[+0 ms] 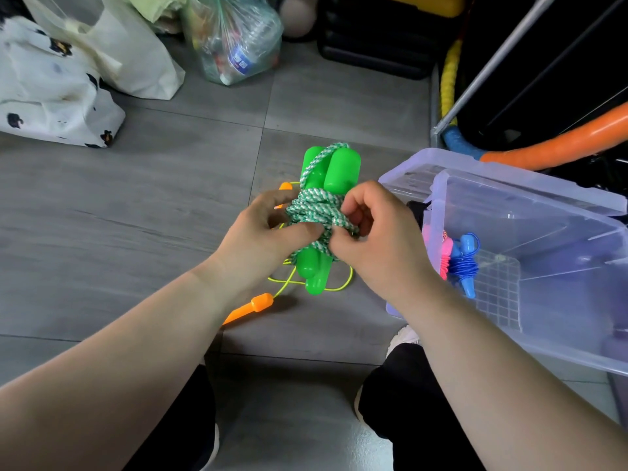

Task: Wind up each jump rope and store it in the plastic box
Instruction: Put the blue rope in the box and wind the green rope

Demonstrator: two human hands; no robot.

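Observation:
A green jump rope [334, 173] with two bright green handles side by side is held above the floor, its green-and-white cord wound around the handles' middle. My left hand [268, 232] grips the bundle from the left, thumb pressed on the cord. My right hand [377, 232] pinches the cord on the bundle's right side. Below them on the floor lies a loose jump rope with orange handles [253, 306] and thin yellow cord. The clear plastic box [530, 273] stands to the right and holds a wound blue rope [465, 263] and a pink one [441, 248].
The box's clear lid [414, 168] lies partly under it. White bags [61, 79] and a clear bag of bottles [234, 39] sit at the back left. Orange, blue and yellow foam tubes [557, 141] and a metal frame stand at the back right. My knees are at the bottom.

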